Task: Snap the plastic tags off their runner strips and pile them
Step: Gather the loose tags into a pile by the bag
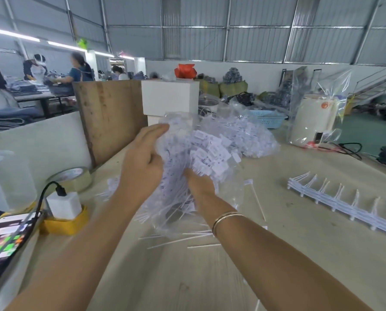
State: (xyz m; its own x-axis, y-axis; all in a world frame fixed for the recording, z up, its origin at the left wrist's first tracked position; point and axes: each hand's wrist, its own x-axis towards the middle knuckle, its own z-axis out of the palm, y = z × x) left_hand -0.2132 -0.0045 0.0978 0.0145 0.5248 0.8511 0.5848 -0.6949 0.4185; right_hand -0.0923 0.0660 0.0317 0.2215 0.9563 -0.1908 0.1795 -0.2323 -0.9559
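A big bundle of white plastic tags (pixel 201 151) in clear plastic wrap is lifted above the table's middle. My left hand (pixel 142 162) lies against its left side with fingers stretched out along the wrap. My right hand (pixel 198 182) reaches into the bundle from below; its fingers are hidden among the tags, so its hold cannot be made out. Bare runner strips (pixel 335 200) lie stacked at the right. A few loose tags (pixel 256 197) and thin stems (pixel 178 241) are scattered on the table under the bundle.
A tape roll (pixel 73 178), a white charger block (pixel 64 205) on yellow tape and a phone (pixel 5 245) sit at the left. A wooden board (pixel 109 117), white boxes (pixel 169 99), a blue basket (pixel 266 118) and a bagged white appliance (pixel 315 120) stand behind.
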